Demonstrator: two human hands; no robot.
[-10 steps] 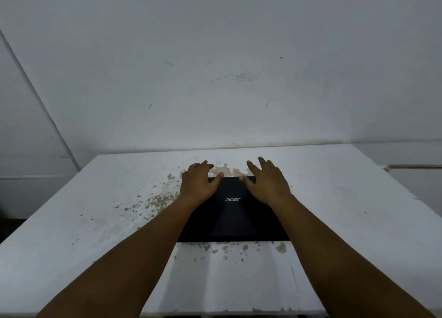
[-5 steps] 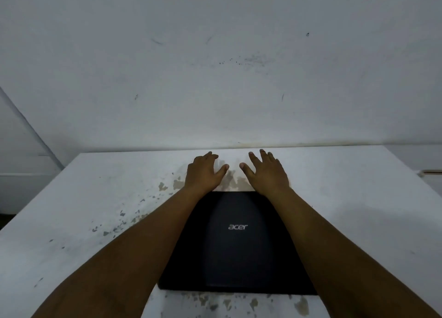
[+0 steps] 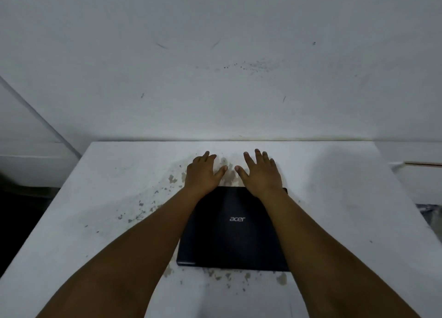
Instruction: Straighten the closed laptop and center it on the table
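Observation:
A closed black laptop [image 3: 235, 231] with a silver "acer" logo lies flat in the middle of the white table [image 3: 100, 198], its edges roughly square to the table's sides. My left hand [image 3: 202, 173] and my right hand [image 3: 259, 174] reach past the laptop's far edge, fingers spread over the tabletop beyond it. Both wrists lie over the far corners of the lid. Neither hand holds anything. My forearms hide the lid's left and right edges.
The table's paint is chipped in patches [image 3: 143, 212] left of the laptop and along its near edge. A scuffed white wall [image 3: 215, 78] rises right behind the table. A dark gap [image 3: 21, 212] drops off at the table's left side.
My hands went from resting on the lid's far part to lying beyond its far edge. The laptop now sits nearer to me in view and looks larger as my head tilts and moves closer.

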